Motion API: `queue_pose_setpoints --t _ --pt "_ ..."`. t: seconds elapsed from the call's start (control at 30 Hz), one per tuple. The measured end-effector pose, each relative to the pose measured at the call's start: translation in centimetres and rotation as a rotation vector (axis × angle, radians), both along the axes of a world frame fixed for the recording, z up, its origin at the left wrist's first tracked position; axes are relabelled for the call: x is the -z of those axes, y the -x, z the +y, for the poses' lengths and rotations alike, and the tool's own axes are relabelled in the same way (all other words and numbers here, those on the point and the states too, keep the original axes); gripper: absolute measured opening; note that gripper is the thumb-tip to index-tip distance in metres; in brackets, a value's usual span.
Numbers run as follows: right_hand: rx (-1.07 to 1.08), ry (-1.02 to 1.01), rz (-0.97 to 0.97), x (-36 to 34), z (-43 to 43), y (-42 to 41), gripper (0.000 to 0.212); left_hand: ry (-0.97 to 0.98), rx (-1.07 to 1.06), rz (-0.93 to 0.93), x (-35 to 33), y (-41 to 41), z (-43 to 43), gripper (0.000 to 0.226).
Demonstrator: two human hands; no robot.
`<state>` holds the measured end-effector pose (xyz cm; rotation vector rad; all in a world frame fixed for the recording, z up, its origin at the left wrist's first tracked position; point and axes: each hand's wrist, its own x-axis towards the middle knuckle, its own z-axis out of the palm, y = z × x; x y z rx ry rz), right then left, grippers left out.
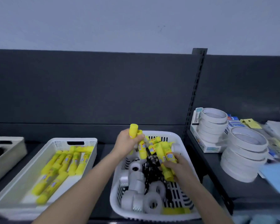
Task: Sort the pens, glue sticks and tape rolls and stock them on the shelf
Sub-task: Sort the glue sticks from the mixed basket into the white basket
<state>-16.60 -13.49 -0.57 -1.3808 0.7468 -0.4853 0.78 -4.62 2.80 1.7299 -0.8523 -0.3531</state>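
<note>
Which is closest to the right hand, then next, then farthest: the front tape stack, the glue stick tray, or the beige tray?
1. Front tape stack, just to the right of the right hand.
2. Glue stick tray, on the left, beyond the basket.
3. Beige tray, at the far left edge.

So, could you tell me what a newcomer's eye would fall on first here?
Probably the bright yellow glue sticks: the left hand and the right hand each grip some over the white basket in the middle, which holds grey tape rolls. More lie in the white tray on the left, and stacks of white tape stand on the right.
</note>
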Motion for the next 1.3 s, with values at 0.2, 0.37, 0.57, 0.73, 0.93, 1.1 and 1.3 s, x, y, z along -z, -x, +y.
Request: queue_pose_setpoints --t 0.2,0.37,0.57,0.73,0.93,1.1,1.3 --pt "-0.131 0.023 -0.046 0.0 4.4 -4.4 0.022 0.066 -0.196 0.159 -1.7 -2.5 8.2 0.019" --pt "-0.304 0.07 -0.044 -0.9 9.8 -9.0 0.034 -0.147 -0.378 0.108 -0.7 -7.6 16.7 0.022" --pt "-0.437 0.292 0.074 -0.9 16.2 -15.0 0.05 -0.499 -0.325 -0.011 1.6 -12.1 22.8 0.021" --pt "-0.579 0.591 0.441 0.3 21.2 -19.5 0.063 -0.66 -0.187 -0.003 4.1 -13.7 23.9 0.024" --pt "-0.532 0.687 0.658 2.3 23.5 -20.7 0.058 -0.637 -0.206 -0.216 6.2 -14.5 23.4 0.056" --pt "-0.418 0.928 0.554 1.1 22.2 -19.3 0.035 -0.575 -0.156 -0.348 5.0 -15.1 23.0 0.039" --pt "-0.239 1.177 0.67 -0.1 17.6 -15.1 0.038 -0.544 -0.052 -0.446 4.2 -12.7 20.1 0.037"
